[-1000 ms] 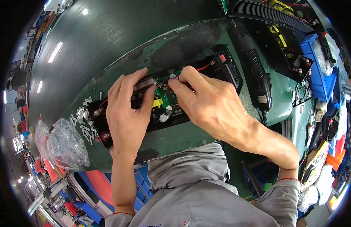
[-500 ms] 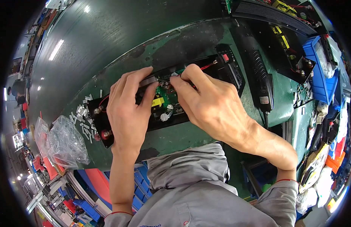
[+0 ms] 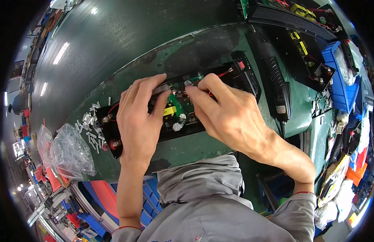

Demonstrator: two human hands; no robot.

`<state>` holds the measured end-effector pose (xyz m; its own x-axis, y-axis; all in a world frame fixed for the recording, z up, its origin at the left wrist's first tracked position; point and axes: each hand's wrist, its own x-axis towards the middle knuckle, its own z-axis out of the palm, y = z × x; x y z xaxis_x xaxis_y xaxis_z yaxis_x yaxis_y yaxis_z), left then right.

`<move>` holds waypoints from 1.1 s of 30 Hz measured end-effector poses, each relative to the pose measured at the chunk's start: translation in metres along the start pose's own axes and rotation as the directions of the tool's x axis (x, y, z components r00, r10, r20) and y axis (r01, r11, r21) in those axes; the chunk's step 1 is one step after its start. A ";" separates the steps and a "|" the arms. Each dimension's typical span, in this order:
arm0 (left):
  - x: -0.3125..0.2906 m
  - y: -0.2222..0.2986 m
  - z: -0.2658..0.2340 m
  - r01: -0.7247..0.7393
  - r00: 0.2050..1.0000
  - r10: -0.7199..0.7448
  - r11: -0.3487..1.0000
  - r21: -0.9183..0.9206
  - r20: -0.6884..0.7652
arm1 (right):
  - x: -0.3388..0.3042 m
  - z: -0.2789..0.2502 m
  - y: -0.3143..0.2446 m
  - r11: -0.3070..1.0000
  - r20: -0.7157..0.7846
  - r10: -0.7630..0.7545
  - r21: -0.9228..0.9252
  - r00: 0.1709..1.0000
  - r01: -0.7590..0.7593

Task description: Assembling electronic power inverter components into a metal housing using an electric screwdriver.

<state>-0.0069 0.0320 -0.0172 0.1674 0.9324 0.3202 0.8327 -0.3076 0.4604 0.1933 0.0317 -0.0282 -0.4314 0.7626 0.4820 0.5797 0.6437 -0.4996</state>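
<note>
Black electronics chassis (image 3: 183, 132) lies centrally on the green bench (image 3: 195, 147), circuit board (image 3: 179, 107) exposed. Left hand (image 3: 139, 111) spans its left part, fingers bent, thumb apart; grip cannot be told. Right hand (image 3: 229, 113): thumb and forefinger close together over the board's far side, possibly pinching something; fingertips partly hidden.

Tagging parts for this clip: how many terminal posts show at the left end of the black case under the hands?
2: on the black case, a metallic post toward the far corner and a red post toward the near one. The left hand may hide more.
</note>
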 end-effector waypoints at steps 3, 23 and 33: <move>-0.001 0.000 -0.002 -0.003 1.000 0.002 1.000 0.026 0.014 | 0.000 0.000 0.001 1.000 -0.003 -0.001 0.004 1.000 0.001; 0.000 0.005 -0.001 0.036 0.999 -0.036 0.999 -0.017 0.010 | 0.003 -0.003 -0.002 0.999 0.044 -0.008 -0.041 0.999 0.009; 0.001 0.010 -0.002 0.062 0.998 -0.061 0.998 -0.009 0.008 | -0.001 -0.003 0.000 0.999 0.032 0.000 -0.034 0.999 0.001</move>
<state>0.0009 0.0297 -0.0106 0.1199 0.9510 0.2851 0.8365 -0.2514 0.4869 0.1954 0.0309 -0.0264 -0.4530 0.7643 0.4589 0.6023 0.6419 -0.4746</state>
